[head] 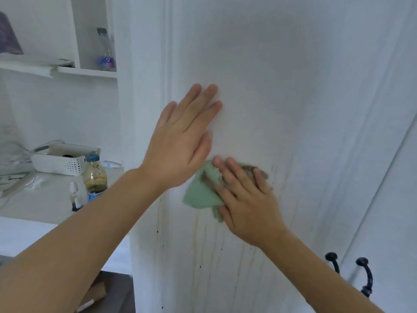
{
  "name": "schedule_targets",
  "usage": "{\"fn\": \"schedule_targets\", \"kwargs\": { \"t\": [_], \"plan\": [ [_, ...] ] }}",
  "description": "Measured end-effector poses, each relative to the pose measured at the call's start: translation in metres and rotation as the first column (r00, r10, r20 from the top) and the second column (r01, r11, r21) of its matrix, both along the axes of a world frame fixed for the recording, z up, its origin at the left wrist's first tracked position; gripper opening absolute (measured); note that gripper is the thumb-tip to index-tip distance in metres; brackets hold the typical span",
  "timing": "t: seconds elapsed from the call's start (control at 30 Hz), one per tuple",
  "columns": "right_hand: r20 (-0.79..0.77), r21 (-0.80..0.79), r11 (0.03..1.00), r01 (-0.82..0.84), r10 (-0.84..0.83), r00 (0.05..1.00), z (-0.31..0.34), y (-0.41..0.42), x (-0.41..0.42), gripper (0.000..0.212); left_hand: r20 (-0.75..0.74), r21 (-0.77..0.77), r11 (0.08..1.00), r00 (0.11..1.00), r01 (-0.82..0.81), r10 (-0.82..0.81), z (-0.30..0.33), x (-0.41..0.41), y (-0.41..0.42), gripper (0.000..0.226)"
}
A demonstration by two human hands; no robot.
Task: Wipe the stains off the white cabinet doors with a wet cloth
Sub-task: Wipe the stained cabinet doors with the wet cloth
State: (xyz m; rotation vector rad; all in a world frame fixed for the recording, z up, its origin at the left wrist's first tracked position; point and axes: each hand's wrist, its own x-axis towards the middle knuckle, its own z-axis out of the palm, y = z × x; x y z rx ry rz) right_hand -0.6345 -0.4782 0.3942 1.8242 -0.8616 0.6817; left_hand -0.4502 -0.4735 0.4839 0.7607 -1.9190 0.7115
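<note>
**Green cloth pressed to stained door**

The right hand [246, 199] presses a green cloth [203, 193] flat-fingered against the white cabinet door [293, 86], above brown drip stains [203, 245]. The left hand [180, 141] rests flat, fingers straight, just above.

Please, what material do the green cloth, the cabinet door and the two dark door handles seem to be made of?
The green cloth looks like soft woven or microfibre fabric: it folds and crumples under the right hand. The cabinet door seems to be painted wood or board with a matte white finish, showing faint vertical grain and brown drip stains. The dark handles look like black metal, slightly glossy, though I cannot be certain.
</note>
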Motion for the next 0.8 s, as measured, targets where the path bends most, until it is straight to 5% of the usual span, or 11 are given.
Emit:
{"fn": "schedule_targets", "kwargs": {
  "t": [0.1, 0.23, 0.67, 0.8],
  "plan": [
    [0.204, -0.096, 0.993, 0.069, -0.048, 0.978, 0.083, 0.003, -0.027, 0.056, -0.028, -0.091, 0.996, 1.0, -0.004, 0.001, 0.014, -0.006, 0.001, 0.042],
    [0.384, -0.018, 0.993, 0.114, -0.098, 0.918, 0.148, 0.008, -0.046, 0.06, -0.017, -0.162, 0.986, 0.999, 0.038, -0.041, 0.026, -0.026, -0.003, 0.043],
    [0.273, 0.028, 0.996, 0.088, -0.092, 0.958, -0.1, 0.01, -0.068, 0.06, 0.109, -0.121, 0.992, 0.994, -0.015, 0.029, -0.098, -0.046, -0.003, 0.069],
    [0.277, 0.053, 0.991, 0.122, -0.132, 0.952, -0.085, 0.013, -0.073, 0.061, 0.091, -0.138, 0.99, 0.995, -0.015, 0.027, -0.102, -0.046, -0.007, 0.065]
  ]
}}
